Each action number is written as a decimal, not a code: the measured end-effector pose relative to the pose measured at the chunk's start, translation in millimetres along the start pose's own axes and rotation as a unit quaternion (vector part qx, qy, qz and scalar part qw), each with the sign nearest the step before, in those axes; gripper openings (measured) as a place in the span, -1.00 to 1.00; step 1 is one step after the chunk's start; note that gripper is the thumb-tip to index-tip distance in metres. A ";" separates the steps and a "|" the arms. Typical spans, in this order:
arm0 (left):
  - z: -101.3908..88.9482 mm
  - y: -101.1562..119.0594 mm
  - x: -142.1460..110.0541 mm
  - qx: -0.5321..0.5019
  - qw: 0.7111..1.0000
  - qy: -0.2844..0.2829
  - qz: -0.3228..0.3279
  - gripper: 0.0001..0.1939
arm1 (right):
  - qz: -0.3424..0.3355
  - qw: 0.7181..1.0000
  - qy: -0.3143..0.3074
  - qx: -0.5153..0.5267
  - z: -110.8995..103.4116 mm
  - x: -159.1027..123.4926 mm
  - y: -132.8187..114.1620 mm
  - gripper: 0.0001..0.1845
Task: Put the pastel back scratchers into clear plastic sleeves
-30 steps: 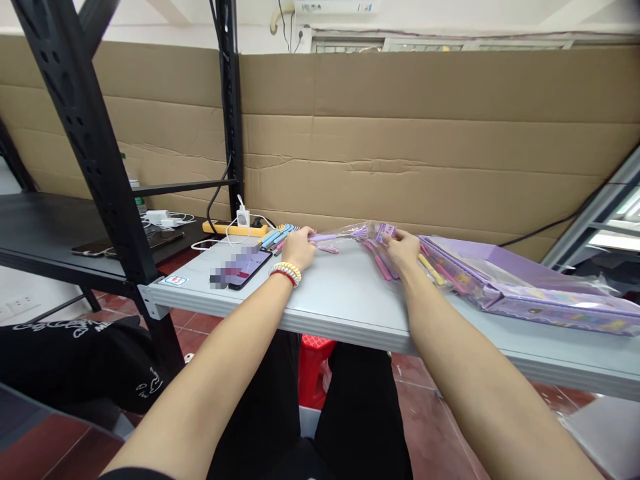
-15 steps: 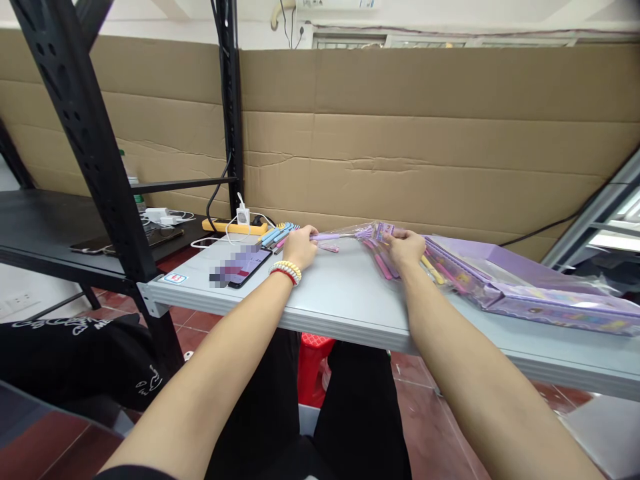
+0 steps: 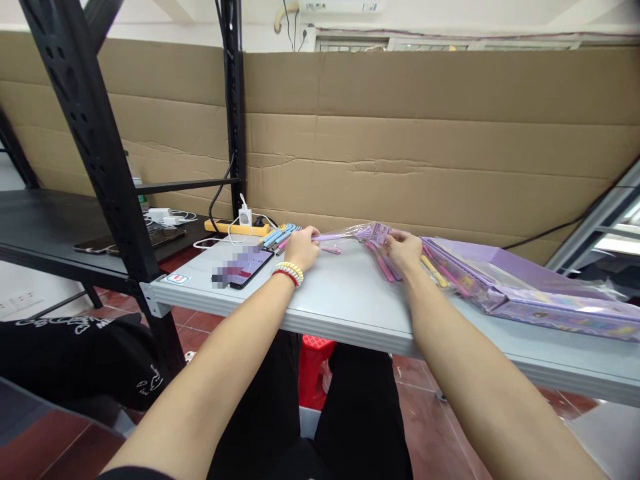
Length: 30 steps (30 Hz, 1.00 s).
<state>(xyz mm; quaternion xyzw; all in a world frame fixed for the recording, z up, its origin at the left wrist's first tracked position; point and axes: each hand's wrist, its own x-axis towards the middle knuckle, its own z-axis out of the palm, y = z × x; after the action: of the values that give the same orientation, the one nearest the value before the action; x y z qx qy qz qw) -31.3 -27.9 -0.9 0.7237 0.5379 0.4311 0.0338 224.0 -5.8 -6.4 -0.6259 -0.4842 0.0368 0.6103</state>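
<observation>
Between the fingers of my left hand (image 3: 302, 248) is a slim purple pen (image 3: 327, 237), lying almost level and pointing right. A clear plastic sleeve (image 3: 353, 232) stretches from the pen toward my right hand (image 3: 405, 251). That hand is closed on the sleeve's other end, by a small purple printed card (image 3: 380, 233). Pink and purple pens (image 3: 384, 267) lie below it, and yellow pens (image 3: 434, 272) in clear wrapping are just to its right. Beside my left hand rest several blue and grey pens (image 3: 275, 236). My fingertips are partly hidden.
A phone (image 3: 245, 268) lies left of my left arm. Behind it are a yellow power strip (image 3: 235, 228) and white cables. A purple box (image 3: 555, 310) with plastic film takes up the table's right side. A black shelf post (image 3: 95, 147) stands left; cardboard (image 3: 430, 133) lines the back.
The small printed card beside my right hand has turned and shows more of its face. Both hands keep nearly the same place; the whole view has shifted slightly.
</observation>
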 end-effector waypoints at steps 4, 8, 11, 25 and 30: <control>1.2 -0.6 0.4 -0.007 1.000 -0.003 0.007 -0.75 | -0.007 0.999 0.027 -0.047 -3.4 -1.9 -3.8 -0.81; 3.2 -2.2 1.7 -0.013 1.000 -0.005 0.003 -0.75 | -0.003 0.999 0.042 -0.015 -4.2 -6.6 -8.8 -0.81; 3.7 -3.3 2.7 -0.017 1.000 0.002 -0.002 -0.75 | 0.004 0.996 0.001 0.085 -1.8 -7.8 -10.8 -0.67; 4.9 -2.7 1.6 -0.066 0.997 -0.001 0.036 -0.77 | 0.001 0.999 0.016 -0.039 -2.9 -3.5 -5.6 -0.86; 5.8 -3.1 1.2 -0.077 0.996 -0.009 0.044 -0.76 | 0.015 0.992 0.056 -0.108 -4.7 -6.5 -11.2 -0.88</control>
<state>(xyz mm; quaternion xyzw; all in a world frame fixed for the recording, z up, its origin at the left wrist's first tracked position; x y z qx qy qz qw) -29.7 -23.2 -5.4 0.7455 0.4708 0.4658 0.0753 217.3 -15.8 0.2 -0.6962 -0.4411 -0.0418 0.5647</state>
